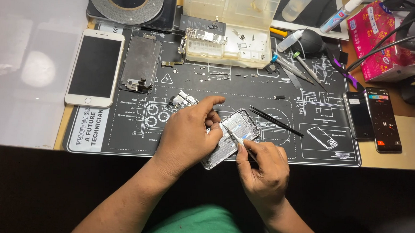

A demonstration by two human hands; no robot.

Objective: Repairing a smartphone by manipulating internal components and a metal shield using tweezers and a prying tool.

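Gripping phone shell [232, 137] near mat edge [215, 157], left hand [187, 134]; right hand [261, 169] pinching tweezers [234, 136]

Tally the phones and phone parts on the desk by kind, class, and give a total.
White phone, screen up: 1
Dark phones at right: 2
Opened phone shell in left hand, tweezers in right hand: 1
Detached screen panel: 1
Total: 5
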